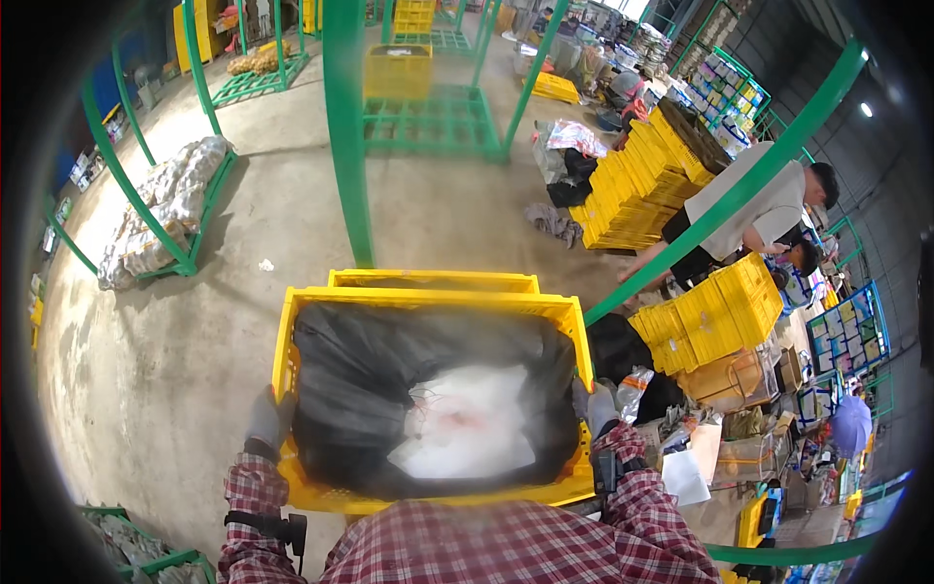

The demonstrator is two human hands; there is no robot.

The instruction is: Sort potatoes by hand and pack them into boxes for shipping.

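Observation:
A yellow plastic crate [430, 294] is right in front of my body, level with my hands. Black plastic film [343, 379] lines it, and a white sheet-like piece [474, 431] shows in the middle of the film. What lies under the film is hidden. My left hand [270, 417], in a grey glove, grips the crate's left side. On the opposite side, my gloved right hand [598, 407] holds the right wall. Just beyond the far rim, the edge of another yellow crate [430, 279] shows; I cannot tell whether the two touch.
Green rack posts [349, 146] stand ahead, and a green bar [730, 197] slants across the right. Stacked yellow crates [635, 190] and a person [751, 197] are to the right. Filled mesh sacks [171, 204] lie on a green pallet at left. Concrete floor [292, 204] stretches between.

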